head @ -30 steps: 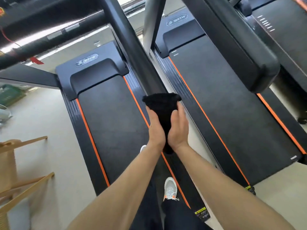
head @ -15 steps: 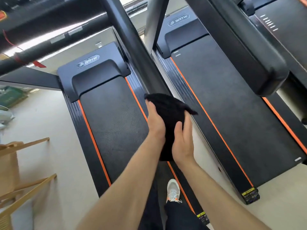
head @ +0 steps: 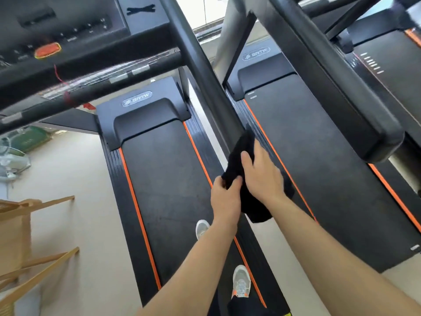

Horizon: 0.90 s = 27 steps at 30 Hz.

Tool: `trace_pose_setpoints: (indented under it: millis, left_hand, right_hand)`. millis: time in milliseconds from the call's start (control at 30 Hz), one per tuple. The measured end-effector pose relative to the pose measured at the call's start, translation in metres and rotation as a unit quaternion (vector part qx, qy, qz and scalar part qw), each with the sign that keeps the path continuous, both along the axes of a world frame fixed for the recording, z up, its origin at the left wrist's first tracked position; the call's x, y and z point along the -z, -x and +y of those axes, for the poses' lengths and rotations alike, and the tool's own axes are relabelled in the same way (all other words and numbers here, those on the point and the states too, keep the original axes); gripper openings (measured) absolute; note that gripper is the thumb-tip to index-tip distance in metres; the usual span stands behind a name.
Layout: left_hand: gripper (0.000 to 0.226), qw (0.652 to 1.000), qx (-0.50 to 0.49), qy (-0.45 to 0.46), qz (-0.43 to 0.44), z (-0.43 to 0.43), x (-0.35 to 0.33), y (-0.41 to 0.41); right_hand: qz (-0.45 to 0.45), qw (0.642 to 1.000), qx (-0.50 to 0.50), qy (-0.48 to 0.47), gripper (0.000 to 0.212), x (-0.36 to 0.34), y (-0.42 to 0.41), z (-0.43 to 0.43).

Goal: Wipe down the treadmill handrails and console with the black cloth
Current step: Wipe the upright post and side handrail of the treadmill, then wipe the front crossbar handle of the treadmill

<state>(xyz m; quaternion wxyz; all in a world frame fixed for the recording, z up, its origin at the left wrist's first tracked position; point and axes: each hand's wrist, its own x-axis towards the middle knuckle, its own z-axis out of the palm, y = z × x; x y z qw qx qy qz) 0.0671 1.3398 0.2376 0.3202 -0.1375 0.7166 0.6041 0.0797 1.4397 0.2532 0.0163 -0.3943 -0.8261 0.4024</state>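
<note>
- Right now, gripping the black cloth (head: pixel 239 148) with both hands at the lower end of the right-side handrail (head: pixel 205 71), cloth bunched against the bar.
- Right hand (head: pixel 262 176) laid over the top of the cloth, fingers curved round it and pressing it to the rail.
- Left hand (head: pixel 224 195) just below and to the left, pinching a fold of the cloth's edge between thumb and fingers.
- Loose tail of cloth hanging down below the right wrist, over the side edge of the deck.
- Up at top left, console (head: pixel 68 23) with rows of small buttons and an orange-red button (head: pixel 47 50), well apart from the cloth; front bar (head: pixel 159 63) just beneath it, partly in clear wrap.
- Standing on the belt (head: pixel 173 179) in pale trainers (head: pixel 241 283) with orange trim.
- Second treadmill (head: pixel 319 156) just beside on the right; wooden frame (head: pixel 34 224) on the floor at left.
</note>
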Motion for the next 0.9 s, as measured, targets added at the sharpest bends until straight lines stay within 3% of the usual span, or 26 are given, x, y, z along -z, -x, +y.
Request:
trace_pose_setpoints:
  millis: [133,200,267,467,567,733,833,900]
  left_hand:
    - [0.011,0.997,0.05,0.028,0.054,-0.027,-0.017,0.046]
    - [0.012,0.995,0.058,0.039,0.073,-0.043,-0.026,0.084]
    - [0.016,0.992,0.067,0.059,0.093,-0.053,-0.033,0.114]
    - [0.022,0.986,0.047,0.079,0.14,-0.078,-0.064,0.213]
    - [0.022,0.987,0.025,0.067,0.147,-0.075,-0.082,0.26]
    - [0.043,0.975,-0.02,0.058,0.213,-0.058,-0.109,0.34]
    - [0.05,0.968,-0.002,0.129,0.213,-0.045,-0.109,0.39]
    - [0.045,0.944,0.058,0.244,0.214,-0.034,-0.101,0.415]
  right_hand:
    - [0.036,0.987,0.027,-0.153,0.04,0.005,0.0,-0.036]
    - [0.059,0.978,0.041,-0.195,0.027,-0.002,0.028,-0.042]
    - [0.063,0.978,0.07,-0.189,0.014,-0.012,0.056,-0.042]
    - [0.148,0.982,0.119,-0.023,0.012,-0.06,0.163,-0.044]
    - [0.187,0.974,0.125,-0.006,0.004,-0.08,0.216,-0.038]
    - [0.226,0.963,0.144,-0.02,0.016,-0.098,0.303,-0.012]
    - [0.219,0.964,0.144,-0.039,0.022,-0.097,0.358,0.004]
    - [0.167,0.978,0.099,-0.07,0.031,-0.086,0.388,0.012]
